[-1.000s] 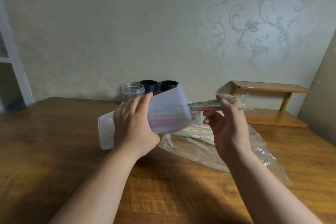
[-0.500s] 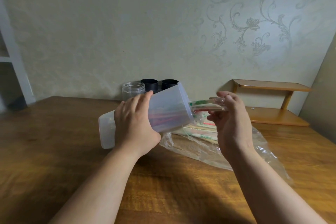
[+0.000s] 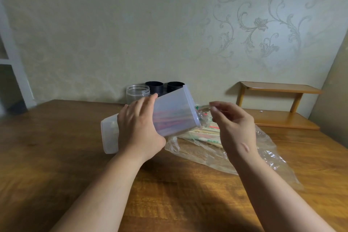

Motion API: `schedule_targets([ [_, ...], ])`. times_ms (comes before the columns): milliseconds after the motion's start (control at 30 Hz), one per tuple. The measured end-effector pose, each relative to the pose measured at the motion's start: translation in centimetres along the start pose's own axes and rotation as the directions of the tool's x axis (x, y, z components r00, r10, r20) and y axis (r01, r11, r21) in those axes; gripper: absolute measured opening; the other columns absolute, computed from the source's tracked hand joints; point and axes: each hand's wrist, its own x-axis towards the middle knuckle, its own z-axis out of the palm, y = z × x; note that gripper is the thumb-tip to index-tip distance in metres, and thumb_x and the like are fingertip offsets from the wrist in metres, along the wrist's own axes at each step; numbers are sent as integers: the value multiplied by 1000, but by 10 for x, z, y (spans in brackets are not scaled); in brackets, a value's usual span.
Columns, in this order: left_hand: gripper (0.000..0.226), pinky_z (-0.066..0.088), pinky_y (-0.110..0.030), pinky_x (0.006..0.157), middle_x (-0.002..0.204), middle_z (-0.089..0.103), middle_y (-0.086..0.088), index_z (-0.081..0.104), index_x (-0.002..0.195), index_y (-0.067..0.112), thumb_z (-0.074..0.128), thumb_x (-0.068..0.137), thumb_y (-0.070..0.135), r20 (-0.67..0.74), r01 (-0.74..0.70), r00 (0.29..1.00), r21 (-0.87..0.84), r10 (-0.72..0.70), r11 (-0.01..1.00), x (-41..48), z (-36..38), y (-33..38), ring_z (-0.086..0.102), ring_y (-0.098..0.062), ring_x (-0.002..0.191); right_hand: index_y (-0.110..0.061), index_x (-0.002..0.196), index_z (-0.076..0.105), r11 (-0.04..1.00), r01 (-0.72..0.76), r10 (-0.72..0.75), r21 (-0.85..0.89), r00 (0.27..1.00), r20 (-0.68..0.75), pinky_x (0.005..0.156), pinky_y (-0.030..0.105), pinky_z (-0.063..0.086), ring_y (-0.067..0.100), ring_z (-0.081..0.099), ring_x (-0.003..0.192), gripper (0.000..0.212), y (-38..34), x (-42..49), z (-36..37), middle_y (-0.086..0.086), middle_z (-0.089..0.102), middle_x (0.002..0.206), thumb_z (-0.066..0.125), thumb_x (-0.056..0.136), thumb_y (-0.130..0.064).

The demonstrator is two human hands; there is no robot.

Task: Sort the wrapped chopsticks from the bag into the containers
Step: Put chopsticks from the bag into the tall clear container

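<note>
My left hand [image 3: 139, 130] grips a translucent plastic container [image 3: 175, 111], tilted with its mouth up and to the right; several wrapped chopsticks show through its wall. One wrapped pair of chopsticks [image 3: 203, 107] sticks a short way out of the mouth. My right hand [image 3: 235, 130] pinches its outer end between fingertips and thumb. Under both hands a clear plastic bag [image 3: 267, 149] lies on the wooden table [image 3: 56, 137], with more wrapped chopsticks [image 3: 203, 134] inside it.
A clear round jar [image 3: 137, 92] and two black cups [image 3: 154, 86] [image 3: 175, 86] stand at the table's back edge by the wall. A small wooden shelf [image 3: 278, 88] sits at the back right. A white frame stands at the far left.
My right hand has pushed the wrapped pair leftward, deeper into the tilted container, so only a short end shows now. The left hand has kept the container almost still.
</note>
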Motion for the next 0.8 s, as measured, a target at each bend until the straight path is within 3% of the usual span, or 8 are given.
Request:
schedule_targets([
  [167,104,23,-44,113,139,44,2,34,147,24,80,53,19,-2,-4,1000,2,4,1000,0,0,1,36,-20,128,-39,95,69,993,27,-33,-112,998,-57,72,23,48,4,61,75,22,4,2,-1,2,68,90,72,89,-18],
  [300,104,24,-44,113,139,44,3,34,146,24,79,53,18,-1,-5,1000,3,5,1000,-1,0,1,36,-20,127,-33,93,72,992,22,-21,-120,1000,8,74,11,49,-4,66,83,21,2,-1,1,-18,72,89,69,90,-12],
  [400,104,24,-45,114,139,44,3,34,146,25,80,53,18,5,-4,1000,10,4,1000,-1,1,1,36,-19,127,-28,92,76,991,27,-21,-131,999,49,77,12,51,-4,67,86,21,2,-1,2,-19,73,88,68,91,-9],
  [633,104,25,-45,113,137,46,2,36,146,24,80,52,17,3,-15,1000,5,15,1000,-1,2,1,37,-20,125,-38,85,72,993,26,-12,-118,993,115,74,11,49,-7,66,80,32,1,0,2,-23,74,84,67,91,-8],
  [733,105,25,-46,114,140,44,1,34,147,24,82,54,18,-3,2,1000,11,-2,1000,0,1,1,37,-21,128,-36,93,71,990,-33,47,-137,994,101,77,22,52,0,67,85,33,2,0,1,-16,74,93,59,93,-5],
  [800,105,23,-46,114,141,43,2,32,147,24,81,55,19,-14,18,1000,11,-18,1000,0,1,1,36,-21,130,-32,87,69,984,-72,86,-163,992,86,74,35,55,10,68,80,36,0,1,-1,-12,72,88,52,90,-1],
])
